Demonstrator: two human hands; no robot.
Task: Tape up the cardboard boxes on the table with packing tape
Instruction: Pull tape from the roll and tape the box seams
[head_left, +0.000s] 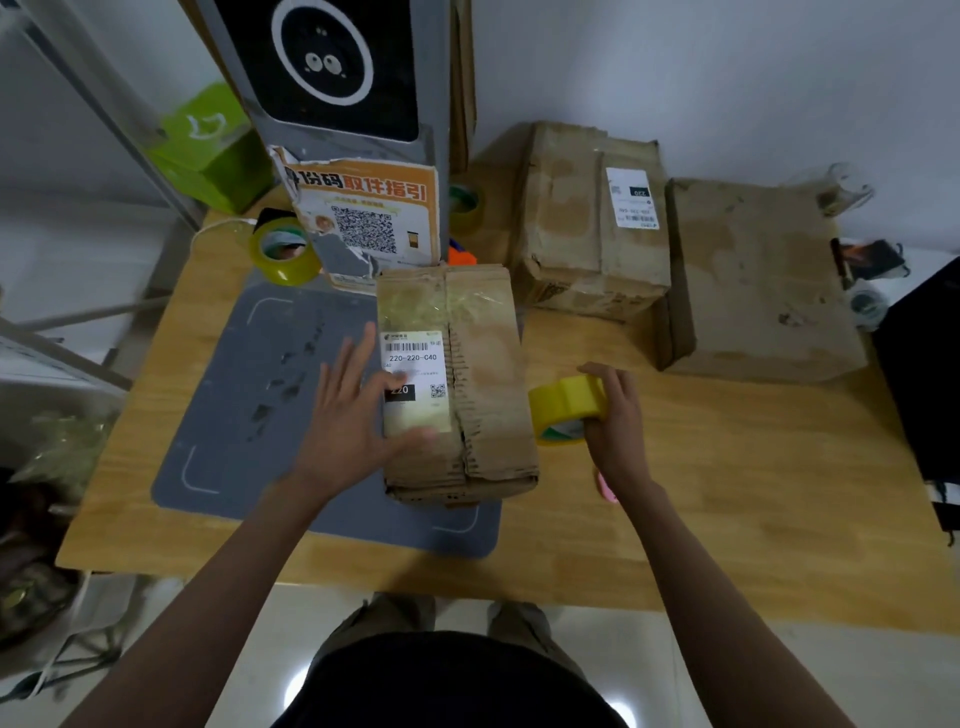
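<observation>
Pink object (607, 486) (mostly hidden) under the right wrist.

Grey rubber mat (249, 395) flat on light wooden tabletop (727, 493). Grey kiosk with round black screen (332, 78) upright at rear, orange QR-code poster (369, 213) on front. Green box (208, 150) beyond tabletop's far-left corner.

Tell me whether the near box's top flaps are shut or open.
Shut. The near box has both top flaps lying flat, meeting along the middle seam; the left hand rests on its label.
</observation>
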